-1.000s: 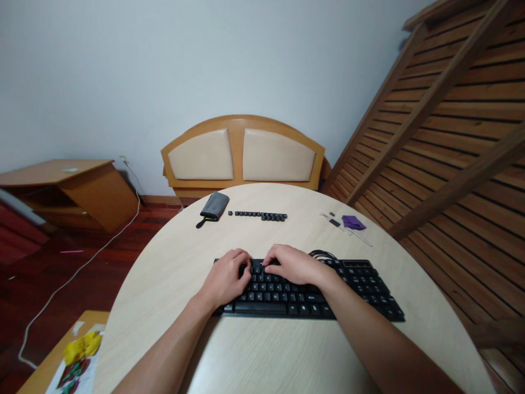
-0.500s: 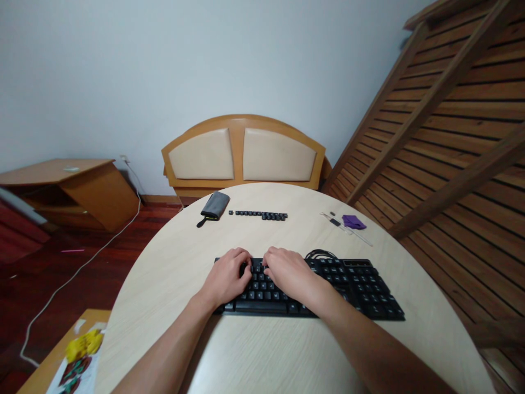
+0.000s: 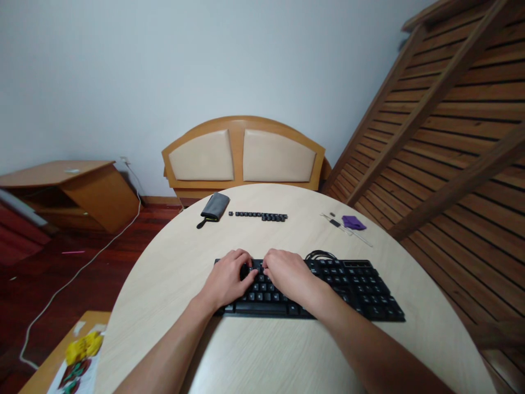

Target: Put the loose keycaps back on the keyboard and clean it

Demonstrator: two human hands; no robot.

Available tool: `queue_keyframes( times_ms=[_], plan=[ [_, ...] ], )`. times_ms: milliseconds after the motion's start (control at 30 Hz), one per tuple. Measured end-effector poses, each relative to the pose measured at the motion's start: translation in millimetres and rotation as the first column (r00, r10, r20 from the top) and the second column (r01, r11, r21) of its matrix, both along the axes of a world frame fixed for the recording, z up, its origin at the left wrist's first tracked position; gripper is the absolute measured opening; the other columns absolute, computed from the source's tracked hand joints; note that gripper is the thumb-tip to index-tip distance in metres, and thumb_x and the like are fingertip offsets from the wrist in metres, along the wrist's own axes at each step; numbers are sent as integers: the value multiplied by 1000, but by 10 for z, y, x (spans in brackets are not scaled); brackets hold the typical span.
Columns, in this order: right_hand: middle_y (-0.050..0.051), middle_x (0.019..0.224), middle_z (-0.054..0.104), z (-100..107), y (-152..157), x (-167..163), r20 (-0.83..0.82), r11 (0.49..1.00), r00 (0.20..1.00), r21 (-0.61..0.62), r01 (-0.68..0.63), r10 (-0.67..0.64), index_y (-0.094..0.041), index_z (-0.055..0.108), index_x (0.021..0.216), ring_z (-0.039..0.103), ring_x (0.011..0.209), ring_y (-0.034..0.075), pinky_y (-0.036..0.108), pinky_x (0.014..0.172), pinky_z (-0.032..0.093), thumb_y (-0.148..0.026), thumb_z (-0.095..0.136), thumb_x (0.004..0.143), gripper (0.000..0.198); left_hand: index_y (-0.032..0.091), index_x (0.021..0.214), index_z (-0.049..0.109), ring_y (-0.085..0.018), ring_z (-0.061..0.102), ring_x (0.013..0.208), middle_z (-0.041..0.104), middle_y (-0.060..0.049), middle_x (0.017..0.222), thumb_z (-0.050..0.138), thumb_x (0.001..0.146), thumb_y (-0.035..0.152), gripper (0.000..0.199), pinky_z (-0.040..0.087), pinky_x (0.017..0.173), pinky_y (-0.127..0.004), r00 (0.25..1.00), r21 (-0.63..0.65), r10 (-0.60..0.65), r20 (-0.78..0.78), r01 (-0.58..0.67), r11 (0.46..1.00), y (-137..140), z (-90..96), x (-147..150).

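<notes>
A black keyboard (image 3: 262,307) lies across the round table, several of its keys hidden under my hands. My left hand (image 3: 229,279) is over its left part, fingers bent down at the upper rows. Its thumb stretches right across the keys, apart from the index finger. Just right of it, my right hand (image 3: 289,273) rests over the upper middle rows. The fingers there are curled together with the tips close to the top keys; whatever they pinch is hidden. Beyond the keyboard, several loose black keycaps (image 3: 274,217) stand in rows.
A grey pouch (image 3: 215,207) with a black strap lies left of the keycaps. Farther right are a purple cloth (image 3: 353,222) and thin white sticks (image 3: 361,239). The keyboard's coiled cable (image 3: 320,254) sits behind it. A wooden slatted frame (image 3: 451,164) leans at the right.
My left thumb has stretched out to the right over the keys, opening away from the index finger. My right hand has stayed almost in place.
</notes>
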State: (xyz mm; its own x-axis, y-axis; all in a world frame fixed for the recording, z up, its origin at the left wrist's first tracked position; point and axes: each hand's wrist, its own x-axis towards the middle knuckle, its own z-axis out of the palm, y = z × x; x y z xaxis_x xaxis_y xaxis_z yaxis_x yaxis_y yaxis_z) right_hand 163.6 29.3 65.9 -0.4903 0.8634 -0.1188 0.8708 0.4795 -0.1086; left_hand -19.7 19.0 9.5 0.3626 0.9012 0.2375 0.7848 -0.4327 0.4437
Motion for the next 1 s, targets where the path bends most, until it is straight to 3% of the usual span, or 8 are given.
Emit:
queue_keyframes(
  times_ms=[200,500,700,833,1000],
  plan=[
    [16,106,72,-111,-8,-36,25,998,999,54,-31,29,-12,73,105,70,101,28,32,80,54,-12,49,96,25,22,90,58,-25,61,100,66,-6,105,59,92,33,11,49,92,-40,1000,6,0,-1,0,1000,-2,-9,2],
    [15,112,70,-94,61,-5,18,996,996,18,-91,91,-13,73,106,68,104,27,30,82,53,-12,51,95,24,22,90,57,-26,61,100,66,-7,105,59,92,33,11,49,91,-41,1000,1,-2,9,2,1000,0,0,0],
    [12,111,72,-36,102,95,-43,993,992,-12,-119,118,-17,75,102,68,103,25,30,85,50,-19,59,93,19,22,89,58,-25,61,98,66,-6,103,59,92,33,11,49,90,-40,1000,2,-2,11,2,1000,-2,-6,-3],
    [7,109,75,-57,228,238,-204,984,966,-55,-170,155,-22,75,105,68,104,23,30,88,47,-31,61,93,20,22,88,58,-25,61,99,65,-6,102,59,92,33,12,49,91,-40,1000,6,-8,16,8,1000,2,-20,-7],
    [7,115,74,-225,482,292,-192,999,980,-24,-46,41,-22,68,119,67,108,22,30,89,46,-34,53,96,30,22,89,58,-25,61,99,65,-6,103,59,92,34,12,49,91,-40,1000,-1,-6,18,6,1000,14,-23,-10]
  ],
)
